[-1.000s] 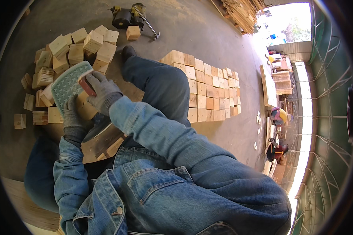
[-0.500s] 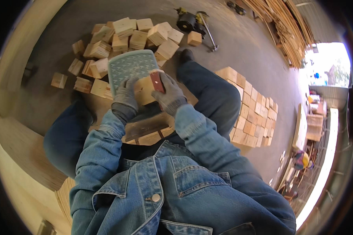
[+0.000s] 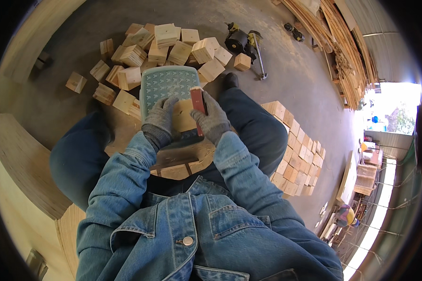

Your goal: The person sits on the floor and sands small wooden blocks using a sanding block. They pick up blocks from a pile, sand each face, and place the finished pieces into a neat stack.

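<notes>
My gloved left hand (image 3: 158,122) grips the left side of a pale wooden block (image 3: 184,116), which is held over the near part of a light green plastic step stool (image 3: 169,77). In my gloved right hand (image 3: 212,121) is a narrow reddish-brown sanding block (image 3: 198,104) with a pale far end. It stands along the right side of the wooden block and appears to touch it. The undersides of both pieces are hidden. Pale dust lies on the stool's textured top, between my knees.
Beyond the stool lies a loose heap of wooden blocks (image 3: 157,47). Stacked blocks (image 3: 295,154) stand in rows to the right of my right leg. A yellow-and-black power tool (image 3: 239,40) rests on the floor at the back. Long timber strips (image 3: 342,51) are piled at the far right.
The sanding block has turned more upright and sits along the wooden block's right side. Both hands keep their holds. The whole view has shifted slightly.
</notes>
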### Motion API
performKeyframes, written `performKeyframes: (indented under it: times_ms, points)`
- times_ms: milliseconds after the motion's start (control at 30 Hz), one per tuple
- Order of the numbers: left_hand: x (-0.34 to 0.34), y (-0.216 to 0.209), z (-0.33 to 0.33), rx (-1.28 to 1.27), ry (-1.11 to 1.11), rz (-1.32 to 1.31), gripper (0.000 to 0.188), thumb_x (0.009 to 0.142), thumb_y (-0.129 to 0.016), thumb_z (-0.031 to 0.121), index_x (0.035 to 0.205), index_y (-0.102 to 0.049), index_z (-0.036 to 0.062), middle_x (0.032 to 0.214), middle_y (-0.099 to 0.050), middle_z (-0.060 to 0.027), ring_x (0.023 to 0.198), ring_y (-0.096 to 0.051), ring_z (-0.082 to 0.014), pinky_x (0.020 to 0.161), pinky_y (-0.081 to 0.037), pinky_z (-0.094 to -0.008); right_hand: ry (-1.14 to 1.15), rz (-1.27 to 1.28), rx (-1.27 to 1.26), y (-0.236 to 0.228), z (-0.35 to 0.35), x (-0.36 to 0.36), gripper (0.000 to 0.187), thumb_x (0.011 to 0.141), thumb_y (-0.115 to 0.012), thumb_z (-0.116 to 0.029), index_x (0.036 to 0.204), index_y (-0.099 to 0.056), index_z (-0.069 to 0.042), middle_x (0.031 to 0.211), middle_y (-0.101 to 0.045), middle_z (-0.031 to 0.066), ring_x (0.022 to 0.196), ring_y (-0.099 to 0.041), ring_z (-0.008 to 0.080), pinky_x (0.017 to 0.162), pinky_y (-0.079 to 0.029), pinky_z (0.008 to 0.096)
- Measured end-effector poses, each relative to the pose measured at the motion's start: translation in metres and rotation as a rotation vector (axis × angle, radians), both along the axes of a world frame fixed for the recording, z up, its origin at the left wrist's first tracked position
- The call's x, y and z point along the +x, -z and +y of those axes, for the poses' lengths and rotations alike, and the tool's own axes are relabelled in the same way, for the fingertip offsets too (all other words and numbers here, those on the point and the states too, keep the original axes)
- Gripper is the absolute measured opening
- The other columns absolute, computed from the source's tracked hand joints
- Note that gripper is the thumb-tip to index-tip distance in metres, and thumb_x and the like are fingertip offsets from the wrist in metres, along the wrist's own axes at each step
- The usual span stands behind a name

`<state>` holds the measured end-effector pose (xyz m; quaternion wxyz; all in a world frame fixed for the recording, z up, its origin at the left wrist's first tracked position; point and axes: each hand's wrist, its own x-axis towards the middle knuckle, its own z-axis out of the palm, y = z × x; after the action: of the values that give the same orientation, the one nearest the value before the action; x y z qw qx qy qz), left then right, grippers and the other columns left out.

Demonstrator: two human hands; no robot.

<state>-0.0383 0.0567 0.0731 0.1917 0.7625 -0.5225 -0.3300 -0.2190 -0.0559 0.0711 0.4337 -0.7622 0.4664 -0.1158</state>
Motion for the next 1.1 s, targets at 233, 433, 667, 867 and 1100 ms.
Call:
performKeyframes:
  times_ms: [233, 433, 667, 867, 1100]
  points:
    - [0.003, 0.012, 0.004, -0.027, 0.003, 0.011, 0.12, 0.053, -0.1, 0.032, 0.154, -0.037, 0.0126, 0.152, -0.043, -0.0212, 0.141, -0.046, -0.0398, 0.122, -0.041, -0.0431, 0.016, -0.055, 0.139, -0.005, -0.014, 0.017, 0.077, 0.096, -0.078, -0.024, 0.159, -0.039, -0.001, 0.145, -0.061, 0.0184, 0.129, -0.062, 0.0252, 0.109, -0.049, 0.0341]
    - [0.004, 0.033, 0.006, -0.141, 0.017, -0.009, 0.119, 0.056, -0.099, 0.034, 0.154, -0.036, 0.0106, 0.151, -0.043, -0.0224, 0.14, -0.046, -0.0407, 0.122, -0.04, -0.0434, 0.011, 0.032, 0.12, 0.0, 0.022, -0.025, 0.084, 0.092, -0.081, -0.032, 0.16, -0.039, -0.004, 0.148, -0.058, 0.0215, 0.134, -0.059, 0.0322, 0.113, -0.045, 0.0385]
    - [0.001, 0.012, 0.002, -0.065, 0.021, -0.013, 0.122, 0.055, -0.099, 0.035, 0.155, -0.034, 0.0119, 0.149, -0.044, -0.023, 0.138, -0.047, -0.0418, 0.12, -0.041, -0.0436, 0.022, -0.005, 0.107, -0.021, 0.037, -0.048, 0.081, 0.09, -0.083, -0.029, 0.155, -0.043, -0.001, 0.146, -0.057, 0.0219, 0.133, -0.06, 0.0321, 0.114, -0.046, 0.0374]
    - [0.003, 0.022, 0.009, -0.147, 0.014, -0.018, 0.128, 0.053, -0.101, 0.037, 0.158, -0.031, 0.0134, 0.152, -0.042, -0.0233, 0.139, -0.047, -0.0416, 0.121, -0.041, -0.0443, 0.062, -0.036, 0.12, -0.026, 0.033, -0.047, 0.081, 0.09, -0.084, -0.027, 0.154, -0.044, 0.001, 0.146, -0.057, 0.0215, 0.133, -0.059, 0.0314, 0.113, -0.047, 0.0376]
    - [0.0, 0.018, 0.016, -0.15, -0.039, -0.016, 0.133, 0.054, -0.101, 0.036, 0.162, -0.025, 0.0133, 0.154, -0.039, -0.0249, 0.141, -0.045, -0.0426, 0.121, -0.041, -0.0452, 0.027, 0.087, -0.012, -0.035, 0.042, -0.041, 0.082, 0.087, -0.086, -0.028, 0.153, -0.045, 0.001, 0.15, -0.053, 0.0228, 0.139, -0.053, 0.035, 0.116, -0.045, 0.0395]
